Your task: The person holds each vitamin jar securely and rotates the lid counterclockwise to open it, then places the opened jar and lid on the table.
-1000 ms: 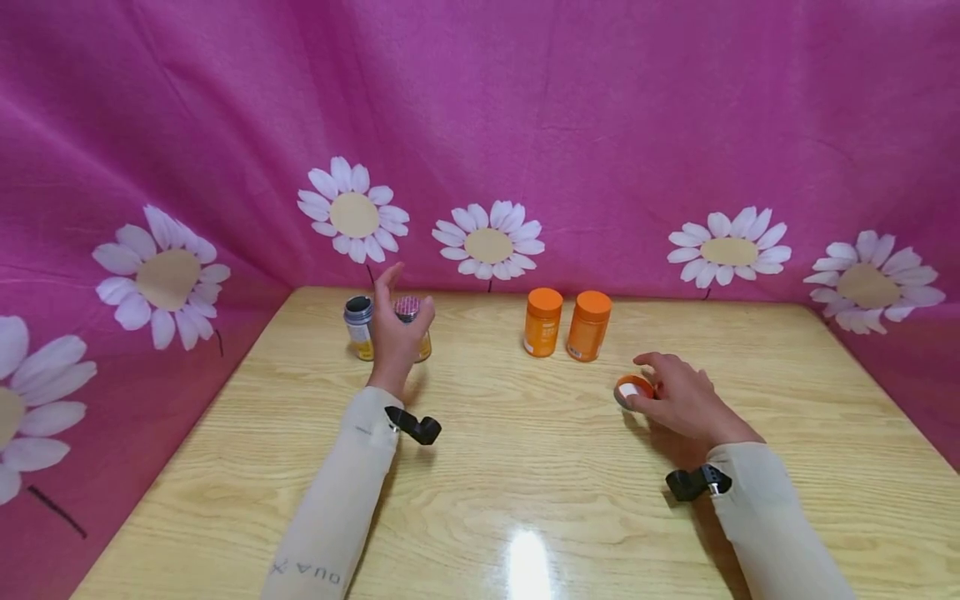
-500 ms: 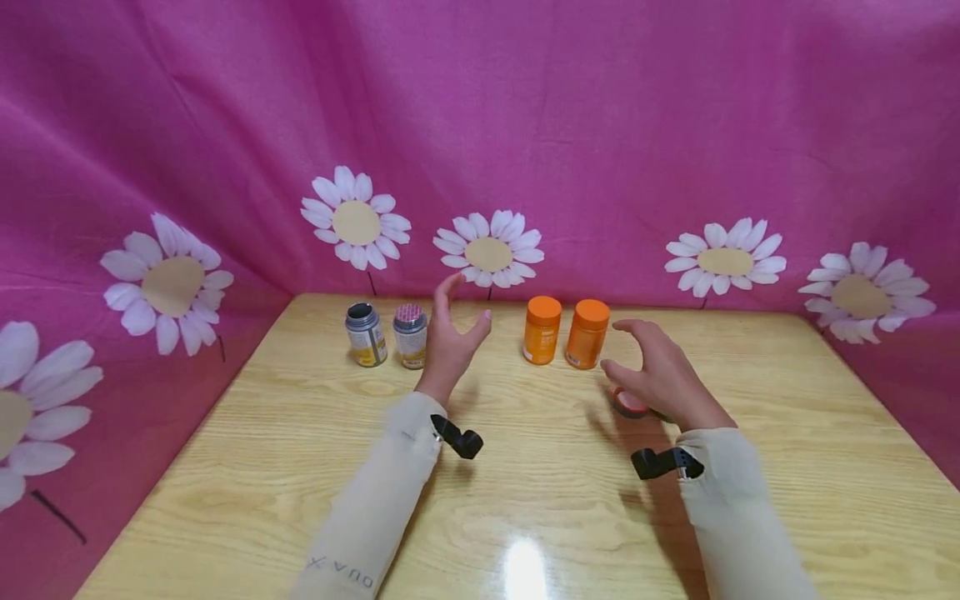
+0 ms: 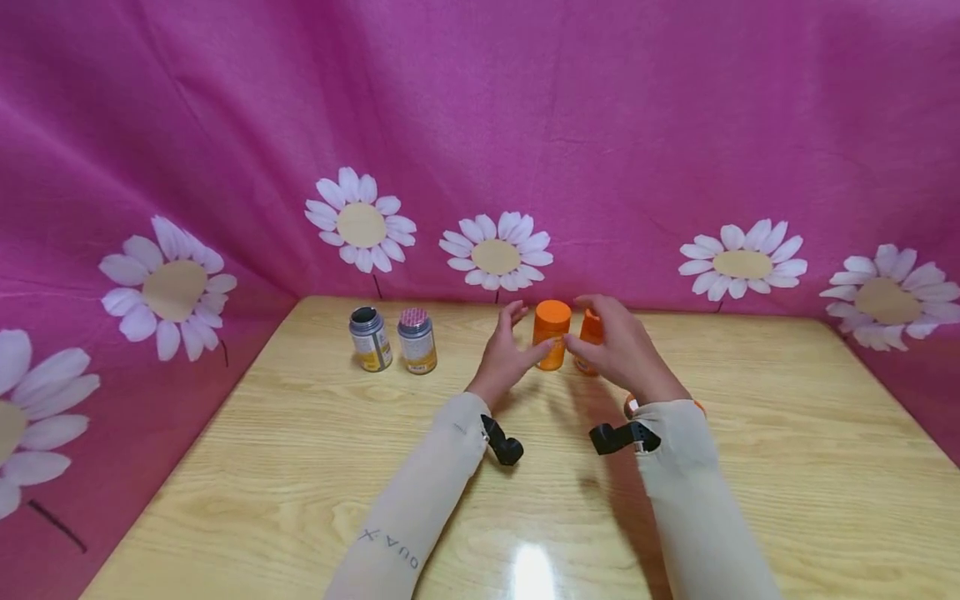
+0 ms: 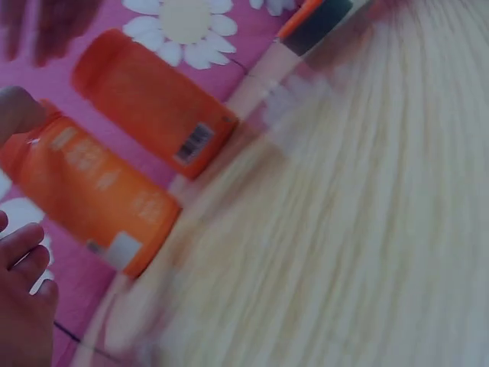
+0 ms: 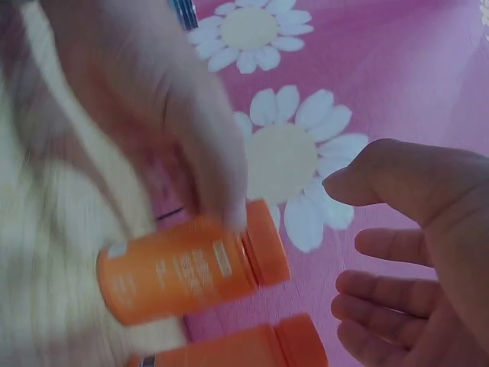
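Two orange bottles with orange caps stand upright side by side near the back of the table. The left orange bottle [image 3: 552,323] lies between my two hands in the head view. My left hand [image 3: 501,360] is at its left side, fingers spread and thumb toward the front of the bottle. From the right, my right hand [image 3: 628,348] reaches in with fingers apart and loosely bent, partly covering the right orange bottle [image 3: 591,330]. In the right wrist view, the left thumb overlaps the left bottle just below its cap [image 5: 267,243]. Right fingers [image 5: 382,306] hold nothing there.
Two grey-and-yellow bottles stand at the back left: an uncapped one [image 3: 371,340] and one with a pink patterned top [image 3: 417,342]. An orange-rimmed round lid [image 3: 629,407] lies partly hidden by the right wrist. Behind the wooden table [image 3: 247,467] hangs a pink flowered cloth [image 3: 600,150].
My left hand has moved right from the grey bottles to the left orange bottle. My right hand has moved left from the orange-rimmed lid, past the right orange bottle.
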